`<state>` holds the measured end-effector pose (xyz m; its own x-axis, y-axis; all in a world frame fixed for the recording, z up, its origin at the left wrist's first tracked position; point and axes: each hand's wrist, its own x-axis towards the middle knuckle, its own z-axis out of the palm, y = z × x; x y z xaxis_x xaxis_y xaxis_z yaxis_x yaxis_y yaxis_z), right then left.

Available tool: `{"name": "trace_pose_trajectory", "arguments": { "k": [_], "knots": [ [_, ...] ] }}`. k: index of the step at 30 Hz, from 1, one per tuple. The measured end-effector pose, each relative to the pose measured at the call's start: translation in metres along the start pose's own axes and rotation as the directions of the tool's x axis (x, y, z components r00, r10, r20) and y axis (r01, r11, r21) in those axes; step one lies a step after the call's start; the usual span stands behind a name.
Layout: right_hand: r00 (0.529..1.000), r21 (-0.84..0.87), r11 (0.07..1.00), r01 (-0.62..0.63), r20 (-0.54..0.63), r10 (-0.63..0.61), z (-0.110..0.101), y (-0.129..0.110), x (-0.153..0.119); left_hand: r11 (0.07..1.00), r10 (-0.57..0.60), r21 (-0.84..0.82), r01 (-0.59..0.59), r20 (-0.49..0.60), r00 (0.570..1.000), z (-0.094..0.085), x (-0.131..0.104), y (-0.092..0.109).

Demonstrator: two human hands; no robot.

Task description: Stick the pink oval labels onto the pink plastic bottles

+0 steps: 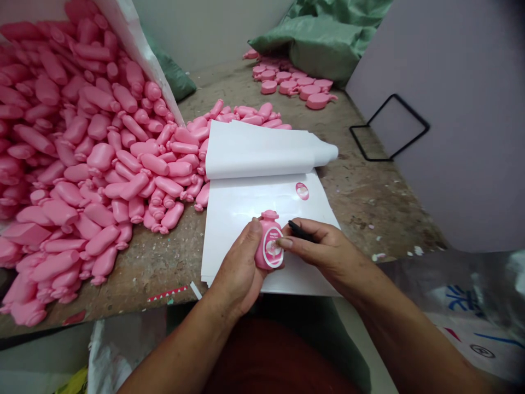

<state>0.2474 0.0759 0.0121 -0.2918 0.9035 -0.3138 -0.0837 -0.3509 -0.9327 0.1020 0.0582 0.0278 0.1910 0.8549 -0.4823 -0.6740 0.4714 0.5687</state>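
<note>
At 9 o'clock lies a big heap of pink bottles point(82, 164), spilling from a white sack point(135, 44) over the worn table point(369, 186). Near the centre, toward 6 o'clock, the left hand point(238, 268) is closed around a small pink bottle point(268, 241), thumb on its left side and the palm behind it, holding it upright above the white label sheets point(246, 208). The bottle looks light, hollow plastic, stiff enough but smooth and a little slippery, so I judge the flat sides of the body are the best place to hold it, not the small neck. It is flask-shaped with a short cap, and it carries an oval label with a white edge on the front. At 5 o'clock the right hand point(324, 249) presses fingertips on this label and keeps a black pen-like tool point(301, 231) under the fingers. One pink sticker point(302, 190) remains on the sheet at 1 o'clock; more bottles point(295, 82) lie before a green bag point(324, 38) at 12 o'clock
</note>
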Motion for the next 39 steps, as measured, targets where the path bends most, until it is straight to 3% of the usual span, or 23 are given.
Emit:
{"name": "trace_pose_trajectory", "arguments": {
  "k": [16, 25, 34, 39],
  "knots": [
    [1.000, -0.051, 0.998, 0.026, -0.011, -0.026, 0.001, -0.004, -0.001, 0.999, -0.001, 0.044, 0.000, 0.034, 0.999, -0.005, 0.000, -0.002],
    [0.998, -0.097, 0.993, 0.059, 0.007, -0.059, 0.000, -0.003, 0.002, 0.980, 0.035, 0.192, -0.048, 0.067, 0.997, -0.008, -0.003, 0.001],
    [0.993, -0.179, 0.977, 0.115, 0.005, -0.116, -0.004, -0.006, 0.002, 0.972, 0.041, 0.224, -0.075, 0.152, 0.987, -0.012, -0.003, -0.001],
    [0.983, -0.328, 0.929, 0.170, -0.011, -0.184, -0.004, -0.010, -0.003, 0.955, 0.051, 0.283, -0.094, 0.154, 0.987, -0.009, -0.004, -0.003]
  ]
}}
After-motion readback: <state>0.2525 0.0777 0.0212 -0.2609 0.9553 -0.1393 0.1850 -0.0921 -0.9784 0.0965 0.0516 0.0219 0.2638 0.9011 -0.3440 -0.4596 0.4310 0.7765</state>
